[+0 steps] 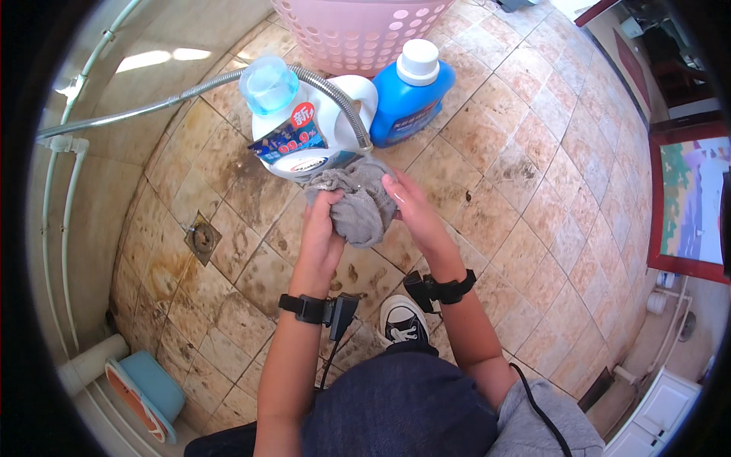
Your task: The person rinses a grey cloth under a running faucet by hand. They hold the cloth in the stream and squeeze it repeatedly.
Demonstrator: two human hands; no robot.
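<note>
At the far left, white pipes [67, 221] are running down the wall, and a light blue stool [145, 392] with an orange underside is lying tipped on the floor near them. A little further in, we are seeing a square floor drain [202, 238] set in the stained tiled floor [533, 152]. A metal shower hose [175, 97] is arching from the wall across the white detergent bottle [301, 122] with its pale blue cap.

Moving to the middle, we are holding a grey cloth [359, 204] bunched up between both hands, just in front of the white bottle and above the floor. Our left hand [320, 228] is closing around the cloth's left side — fingers curled into the fabric. Our right hand [411, 209] is pressing on the right side, thumb and fingers pinching a fold. Both wrists are wearing black straps with small devices.

Behind the cloth, a pink laundry basket [358, 30] is standing, and just to its right a blue bottle [411, 95] with a white cap — touching the white one. Below, our dark shoe [402, 320] is showing. At the far right, a red-framed door [689, 198] is standing.
</note>
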